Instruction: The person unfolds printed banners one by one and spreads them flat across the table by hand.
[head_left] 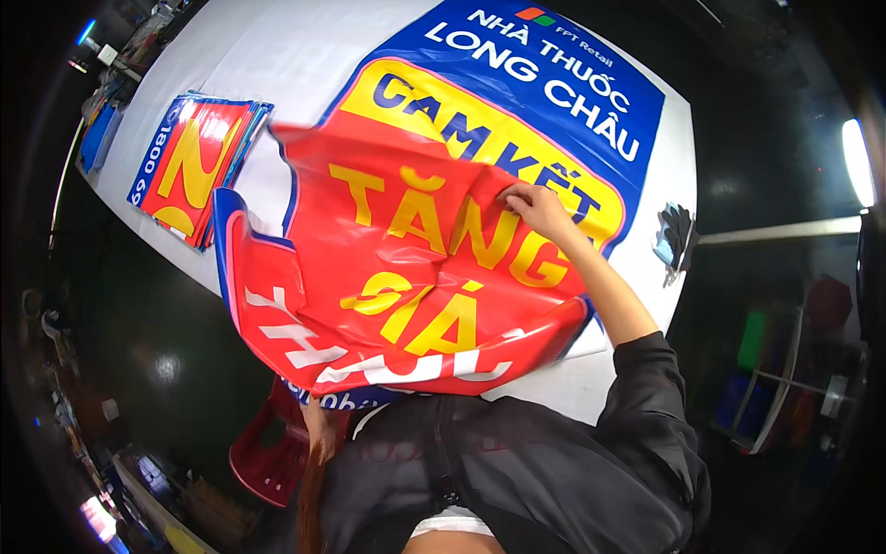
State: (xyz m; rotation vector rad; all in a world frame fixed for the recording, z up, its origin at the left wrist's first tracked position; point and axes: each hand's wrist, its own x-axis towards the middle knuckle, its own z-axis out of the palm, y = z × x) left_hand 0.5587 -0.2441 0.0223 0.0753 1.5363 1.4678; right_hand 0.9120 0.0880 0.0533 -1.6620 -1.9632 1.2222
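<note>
At the far left, beyond the table's edge, I see a blue object (97, 138) among small clutter I can't make out. Next, on the left part of the white table (254, 55), lies a stack of folded printed sheets (194, 171), red, yellow and blue, just beside the big banner. Below the table's near edge stands a dark red plastic chair (263, 452), partly hidden by my body.

My left hand (320, 427) is low, at the banner's near edge, close to my waist. Its fingers are mostly out of sight, so I can't tell whether they close on the edge. The banner (429, 268) spreads across the middle of the table: its far blue part lies fairly flat, while the red part nearer me is creased, with its left and near edges curled up and the near edge against my black jacket (544, 452).

My right hand (537, 205) reaches over the red part with fingers bent and tips on the surface; I can't tell whether they pinch a fold. Farther right, near the table's edge, sits a small black and pale blue bundle (676, 238). Past it, off the table, is a green panel (752, 340), and a lit white lamp (857, 164) glows higher up.
</note>
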